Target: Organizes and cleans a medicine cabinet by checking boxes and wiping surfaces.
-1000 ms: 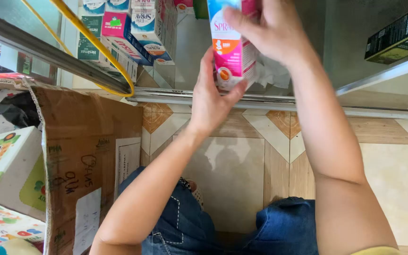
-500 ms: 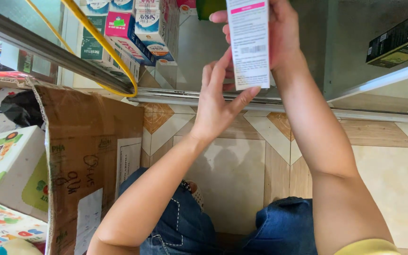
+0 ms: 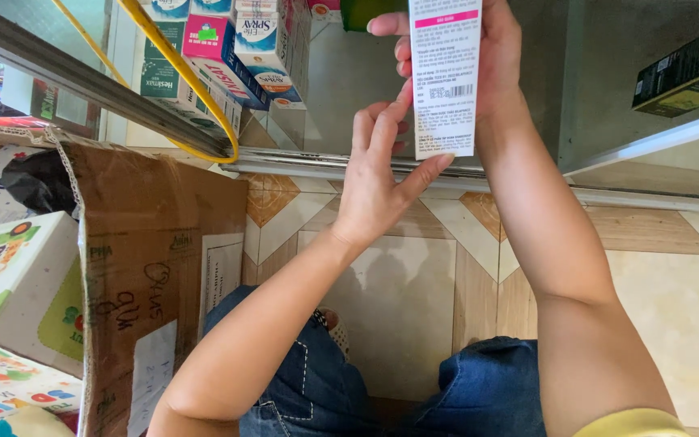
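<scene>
Our right hand pinches the carton; left hand fingers spread, touching. Loose grip could drop it.

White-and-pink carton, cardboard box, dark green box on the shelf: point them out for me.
white-and-pink carton [image 3: 445,89]: head view, middle of its printed white panel.
cardboard box [image 3: 151,243]: head view, brown side wall.
dark green box [image 3: 689,69]: head view, its long side face.

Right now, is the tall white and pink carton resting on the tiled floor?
No, the tall white and pink carton is held up by the right hand, above the tiled floor.
</scene>
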